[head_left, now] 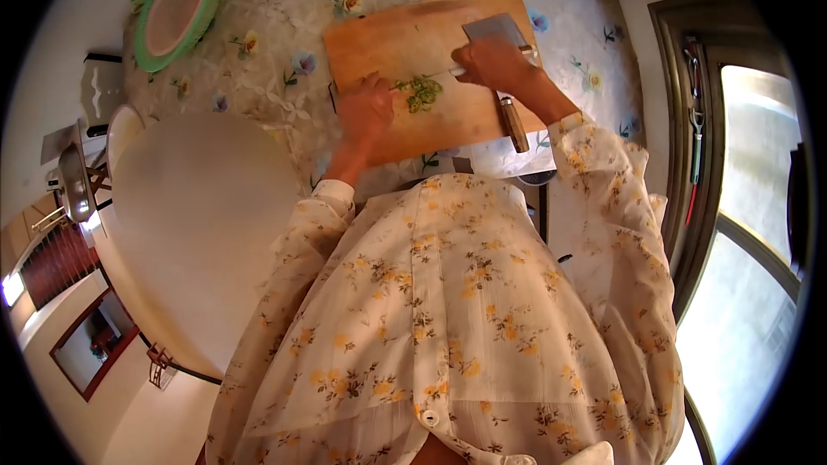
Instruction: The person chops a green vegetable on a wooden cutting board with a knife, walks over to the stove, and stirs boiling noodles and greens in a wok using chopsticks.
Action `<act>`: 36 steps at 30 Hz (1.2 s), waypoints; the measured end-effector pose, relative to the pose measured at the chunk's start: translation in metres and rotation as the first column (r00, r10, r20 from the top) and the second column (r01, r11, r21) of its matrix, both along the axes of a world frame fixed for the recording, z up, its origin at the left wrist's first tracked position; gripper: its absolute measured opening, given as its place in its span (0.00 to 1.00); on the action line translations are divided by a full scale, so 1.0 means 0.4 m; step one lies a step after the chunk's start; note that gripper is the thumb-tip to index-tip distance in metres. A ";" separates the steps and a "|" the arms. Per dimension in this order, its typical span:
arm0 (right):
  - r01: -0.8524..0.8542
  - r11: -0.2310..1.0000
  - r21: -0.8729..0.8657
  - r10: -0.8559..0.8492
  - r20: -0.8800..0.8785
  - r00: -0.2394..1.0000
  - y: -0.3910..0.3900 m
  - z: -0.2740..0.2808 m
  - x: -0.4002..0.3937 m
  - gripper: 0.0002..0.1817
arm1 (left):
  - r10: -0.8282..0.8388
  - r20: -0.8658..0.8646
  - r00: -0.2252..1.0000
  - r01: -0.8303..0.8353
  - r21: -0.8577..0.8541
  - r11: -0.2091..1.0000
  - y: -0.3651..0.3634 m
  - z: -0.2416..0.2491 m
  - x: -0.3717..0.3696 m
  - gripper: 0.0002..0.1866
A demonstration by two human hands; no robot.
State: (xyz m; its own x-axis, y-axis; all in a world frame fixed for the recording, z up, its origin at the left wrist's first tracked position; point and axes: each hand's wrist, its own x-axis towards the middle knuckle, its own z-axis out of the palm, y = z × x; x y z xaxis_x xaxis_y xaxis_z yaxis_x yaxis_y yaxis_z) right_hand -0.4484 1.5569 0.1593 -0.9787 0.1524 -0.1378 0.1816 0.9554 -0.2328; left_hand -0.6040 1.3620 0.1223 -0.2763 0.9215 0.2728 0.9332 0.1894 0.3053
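Note:
A wooden cutting board point(448, 125) lies on the table with a small pile of chopped green vegetable point(421, 93) near its middle. Just left of the pile, my left hand point(369, 109) rests on the board with its fingers curled; what they hold, if anything, is hidden. My right hand point(500, 64) is closed around a small knife, whose thin blade point(435, 74) points left toward the greens. Under my right wrist lies a cleaver, its broad blade point(495, 28) beyond the hand and its wooden handle point(514, 125) over the board's near right edge.
A flowered plastic tablecloth point(267, 43) covers the table. At the far left stands a green-rimmed basin point(142, 43). A rounded pale chair back or seat point(202, 207) is left of my body. A window frame point(702, 207) runs along the right side.

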 end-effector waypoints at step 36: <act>0.034 0.997 0.064 -0.040 0.107 0.993 -0.089 0.007 0.077 0.13 | -0.054 0.037 0.998 0.053 0.034 0.998 -0.051 -0.003 0.057 0.09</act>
